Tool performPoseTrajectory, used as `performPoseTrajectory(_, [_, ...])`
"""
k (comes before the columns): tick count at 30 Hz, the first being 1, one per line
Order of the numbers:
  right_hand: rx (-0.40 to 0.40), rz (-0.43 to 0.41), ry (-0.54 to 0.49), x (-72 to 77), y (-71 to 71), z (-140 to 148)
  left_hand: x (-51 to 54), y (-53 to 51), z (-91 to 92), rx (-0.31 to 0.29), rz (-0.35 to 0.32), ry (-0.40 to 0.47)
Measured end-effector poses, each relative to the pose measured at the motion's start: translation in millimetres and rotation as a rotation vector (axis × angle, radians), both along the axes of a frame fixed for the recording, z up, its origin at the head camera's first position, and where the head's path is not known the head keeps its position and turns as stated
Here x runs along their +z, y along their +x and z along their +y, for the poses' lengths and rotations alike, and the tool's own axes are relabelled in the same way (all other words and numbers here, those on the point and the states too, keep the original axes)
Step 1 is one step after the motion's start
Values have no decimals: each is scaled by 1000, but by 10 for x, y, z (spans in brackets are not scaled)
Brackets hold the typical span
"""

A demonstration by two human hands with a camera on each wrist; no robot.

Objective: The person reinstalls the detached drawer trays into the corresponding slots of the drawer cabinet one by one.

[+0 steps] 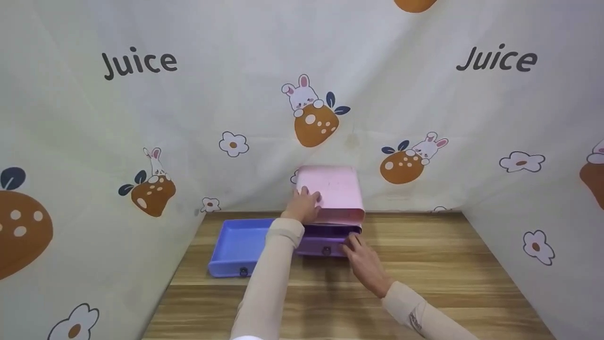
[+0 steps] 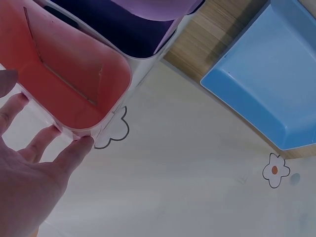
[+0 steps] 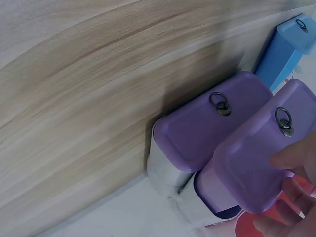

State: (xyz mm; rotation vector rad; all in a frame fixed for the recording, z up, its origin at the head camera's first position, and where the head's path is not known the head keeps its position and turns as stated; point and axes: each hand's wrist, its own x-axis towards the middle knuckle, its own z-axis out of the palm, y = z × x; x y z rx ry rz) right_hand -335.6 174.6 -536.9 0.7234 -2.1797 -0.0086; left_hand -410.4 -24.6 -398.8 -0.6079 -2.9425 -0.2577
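My left hand [image 1: 303,206] rests with spread fingers on the pink top shell [image 1: 337,186] of a small drawer unit. In the left wrist view the shell's front gapes, showing a reddish hollow inside. Below it, a purple drawer [image 1: 314,246] with a dark ring pull stands partly out of its slot. My right hand [image 1: 368,264] pinches this drawer's upper rim near the right corner, thumb on the front face and fingers behind the edge. The right wrist view shows another purple drawer [image 3: 197,131] underneath, pushed further in.
A blue drawer [image 1: 240,241] with a ring pull lies on the wood-grain tabletop [image 1: 424,264], left of the unit. Pale printed cloth [image 1: 255,179] hangs close behind the unit and along both sides of the table.
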Motion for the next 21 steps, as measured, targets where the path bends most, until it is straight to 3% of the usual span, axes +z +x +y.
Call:
performPoseTrajectory(8, [-55, 37, 42, 7, -42, -6, 8, 29, 7, 1, -17, 7])
performPoseTrajectory(21, [-4, -90, -30, -5, -83, -31, 8, 1, 8, 25, -24, -11])
